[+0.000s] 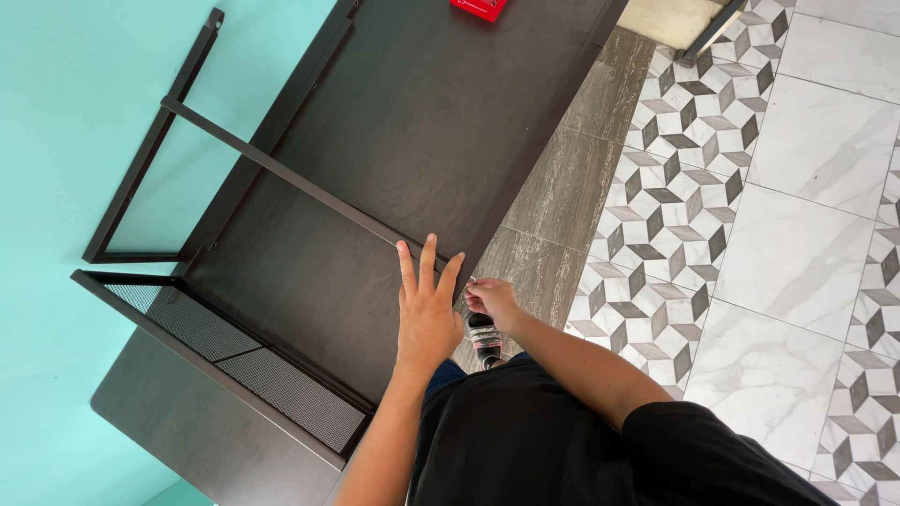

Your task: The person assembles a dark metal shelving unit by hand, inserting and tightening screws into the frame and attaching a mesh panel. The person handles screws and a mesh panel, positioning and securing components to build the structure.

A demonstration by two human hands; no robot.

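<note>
My left hand (427, 314) lies flat on the dark brown desk top (412, 122), right at its near edge, with the fingers spread and holding nothing. My right hand (492, 300) sits just beside it, off the desk's edge and over the floor. Its fingers are curled and pinched together, and whether something small is in them is unclear. A thin black metal bar (281, 173) crosses the desk top and ends close to my left fingertips.
The desk stands against a teal wall (56, 141), with a black metal frame (141, 178) and a mesh shelf (253, 365) at that side. A red box (480, 7) lies at the desk's far end. My sandalled foot (485, 339) stands on grey and patterned tiles (675, 206).
</note>
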